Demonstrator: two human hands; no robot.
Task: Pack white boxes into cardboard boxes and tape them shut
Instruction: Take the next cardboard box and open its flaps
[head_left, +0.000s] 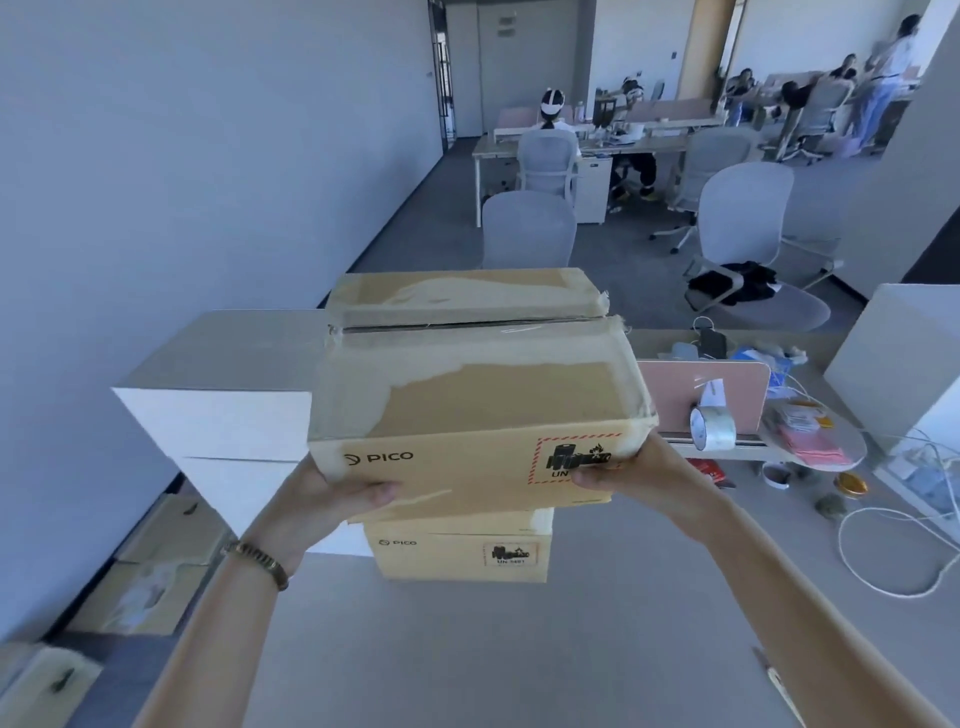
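- Head view shows both bare hands gripping one taped cardboard box (467, 405), raised above the grey table (493, 649).
- Left hand (322, 499) grasps the box at its lower left corner, thumb (382, 491) laid across the front face just under the PICO logo (379, 458); the other fingers are hidden beneath or behind the box.
- Right hand (631, 470) grasps the lower right corner, thumb pressed on the front face over the red-bordered hazard label (576, 457); its remaining fingers are out of sight too.
- A bracelet (260, 564) circles the left wrist.
- Between the two grips, the box top shows its flaps closed, a dark seam running across, with clear tape along the seam and down the corners.
- Directly below the held box, a second cardboard box (462, 553) with the same logo and label sits on the table; whether the two touch cannot be told.
- Beyond the left grip stand stacked white boxes (218, 395), their near corner just beside the held box's left side.
- Beyond the right grip, a roll of clear tape (712, 426) lies against a pink divider (701, 395), with a white cable (872, 551) looped on the table nearer.
- Another white box (898, 353) stands far out past the right hand.
- Below the left forearm, more cardboard boxes (156, 571) lie on the floor.
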